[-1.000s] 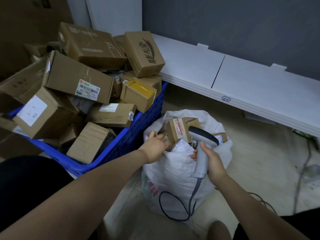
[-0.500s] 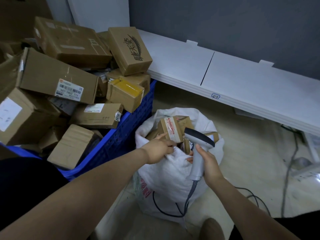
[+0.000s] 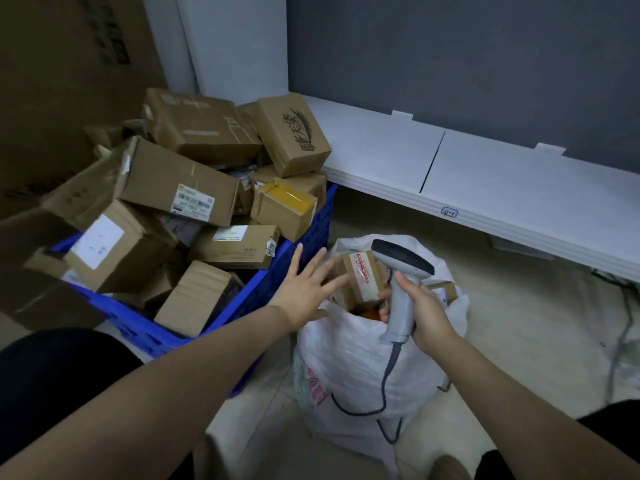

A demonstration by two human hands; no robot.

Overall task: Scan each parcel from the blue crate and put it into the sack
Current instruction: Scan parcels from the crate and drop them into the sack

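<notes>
Two hands at the sack [image 3: 363, 362]: left hand [image 3: 304, 289] spread wide, right hand [image 3: 427, 315] gripping the scanner [image 3: 403, 259] by a red-printed parcel [image 3: 362, 280]

A low white shelf [image 3: 485, 174] (small blue label [image 3: 449, 212] on its lip) ran along the grey wall [image 3: 450, 64], a big brown carton [image 3: 69, 81] farther left.

The crate [image 3: 312, 235] is sitting on the left with parcels [image 3: 180, 181] heaping in it. The sack [image 3: 353, 355] is standing just beside it on the right, holding a parcel [image 3: 363, 278] in its mouth. The left hand [image 3: 304, 289] is hovering between them, the right hand [image 3: 426, 313] is holding the scanner [image 3: 401, 259] over the sack, and a shelf [image 3: 519, 181] is running behind, far right.
</notes>
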